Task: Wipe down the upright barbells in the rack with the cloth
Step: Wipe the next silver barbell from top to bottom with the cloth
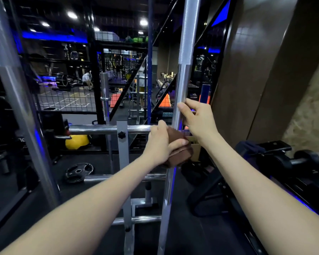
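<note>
The upright barbell (182, 80) nearest the person is polished chrome, smooth where the hands are and cross-hatched with knurling higher up; its top and foot both run out of sight. The right hand (197, 118) grips the smooth stretch, thumb across the front, its fingers curled round behind the steel and hidden. Just below, the left hand (159, 144) holds a folded brown cloth (179, 144) against the same bar, thumb clamped over the soft, matte fabric; most of the cloth is covered by the palm. A second barbell (17, 100) leans at the far left, duller grey, cut off at both ends. Between them stands the rack (122, 162), a flat grey post with a black knob and round shiny crossbars (94, 129). A black weight plate (79, 172) lies on the dark floor. Beyond the wire mesh (66, 100) the gym is dim and hard to make out.
</note>
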Demonstrator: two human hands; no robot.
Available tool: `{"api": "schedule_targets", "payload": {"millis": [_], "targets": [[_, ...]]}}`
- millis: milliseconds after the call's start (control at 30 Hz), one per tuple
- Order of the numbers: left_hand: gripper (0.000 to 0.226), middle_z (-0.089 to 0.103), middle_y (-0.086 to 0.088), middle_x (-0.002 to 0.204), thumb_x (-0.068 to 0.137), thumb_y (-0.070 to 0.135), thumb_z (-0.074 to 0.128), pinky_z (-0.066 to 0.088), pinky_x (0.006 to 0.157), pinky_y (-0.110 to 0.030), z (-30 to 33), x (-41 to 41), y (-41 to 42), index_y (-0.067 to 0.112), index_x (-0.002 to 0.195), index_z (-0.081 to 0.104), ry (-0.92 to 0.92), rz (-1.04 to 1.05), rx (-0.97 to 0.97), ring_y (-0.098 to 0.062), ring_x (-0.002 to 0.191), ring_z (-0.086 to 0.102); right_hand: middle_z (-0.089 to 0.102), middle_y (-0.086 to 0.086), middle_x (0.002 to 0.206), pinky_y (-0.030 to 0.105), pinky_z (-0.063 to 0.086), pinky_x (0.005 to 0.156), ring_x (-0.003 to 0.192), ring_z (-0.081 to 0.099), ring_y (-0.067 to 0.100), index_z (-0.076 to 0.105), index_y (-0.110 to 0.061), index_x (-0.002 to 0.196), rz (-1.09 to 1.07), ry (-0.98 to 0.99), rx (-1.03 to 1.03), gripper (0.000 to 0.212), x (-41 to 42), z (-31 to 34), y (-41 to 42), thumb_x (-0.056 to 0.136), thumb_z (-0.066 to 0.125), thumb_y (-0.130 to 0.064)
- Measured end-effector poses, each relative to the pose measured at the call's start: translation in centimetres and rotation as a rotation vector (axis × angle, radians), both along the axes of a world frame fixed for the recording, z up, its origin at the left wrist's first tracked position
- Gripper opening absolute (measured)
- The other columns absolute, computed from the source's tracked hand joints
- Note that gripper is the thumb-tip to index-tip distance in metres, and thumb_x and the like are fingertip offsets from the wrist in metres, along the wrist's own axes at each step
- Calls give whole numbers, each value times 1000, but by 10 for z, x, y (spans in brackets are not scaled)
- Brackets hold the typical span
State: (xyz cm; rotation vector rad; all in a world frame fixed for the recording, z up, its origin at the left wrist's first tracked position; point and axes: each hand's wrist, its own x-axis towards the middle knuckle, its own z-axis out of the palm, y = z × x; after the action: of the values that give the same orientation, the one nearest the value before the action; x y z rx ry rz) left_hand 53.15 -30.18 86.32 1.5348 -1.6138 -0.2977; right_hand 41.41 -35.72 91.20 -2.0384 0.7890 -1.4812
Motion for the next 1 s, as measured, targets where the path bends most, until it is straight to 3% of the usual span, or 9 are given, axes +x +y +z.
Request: {"api": "schedule_targets", "payload": {"millis": [100,200,367,433,533,700,800,900,1000], "targets": [[58,37,-10,108,78,52,67,42,91,-46,-29,-5,6,14,98,29,-22,21,144,-35,107,43,43,10,61,31,30,56,52,33,17,57,8,82,-3,-5,9,39,1,-1,2,95,52,-29],[59,39,-12,111,78,54,66,41,93,-47,-33,-6,6,14,100,29,-51,42,209,-37,110,44,41,2,57,28,29,56,52,32,15,55,2,76,-45,-4,26,34,-1,1,5,97,52,-25],[52,38,-11,107,81,43,69,42,88,-43,29,-4,-5,11,100,32,-10,12,-33,-31,105,44,37,-6,53,29,27,55,56,31,13,43,-16,60,-110,34,-15,37,0,2,8,96,54,-20],[52,35,-10,106,82,42,68,42,86,-43,33,-4,-4,13,100,29,-39,-12,-45,-32,104,42,38,-6,54,28,28,56,57,32,12,44,-15,61,-109,36,-27,37,1,1,9,96,54,-20],[58,37,-11,108,77,50,69,43,89,-46,-6,-4,4,14,99,29,-43,-12,81,-34,106,43,46,8,58,28,31,58,57,35,11,56,0,74,-85,26,-32,32,1,-2,8,97,52,-22],[66,37,-15,120,79,57,64,40,96,-47,-20,-8,1,10,113,32,-91,53,276,-38,116,39,35,-3,53,27,26,56,53,30,15,42,-15,61,-70,10,18,38,2,1,5,97,52,-20],[77,39,-14,127,72,56,72,41,98,-46,-14,-6,2,11,123,35,30,67,329,-35,118,42,33,-2,54,30,26,56,54,28,15,42,-15,61,-38,1,44,37,1,2,4,97,53,-21],[74,50,-6,120,61,48,85,46,87,-34,-7,4,7,16,114,44,198,49,315,-22,107,53,38,-2,54,28,28,56,50,31,14,50,-8,65,-24,12,37,35,1,0,7,97,53,-21],[71,56,-4,113,55,35,91,49,88,-35,-2,12,16,18,109,47,318,43,269,-21,103,57,38,-7,52,27,26,56,51,30,11,53,-7,66,-10,10,23,34,1,-1,10,96,54,-25]]}}
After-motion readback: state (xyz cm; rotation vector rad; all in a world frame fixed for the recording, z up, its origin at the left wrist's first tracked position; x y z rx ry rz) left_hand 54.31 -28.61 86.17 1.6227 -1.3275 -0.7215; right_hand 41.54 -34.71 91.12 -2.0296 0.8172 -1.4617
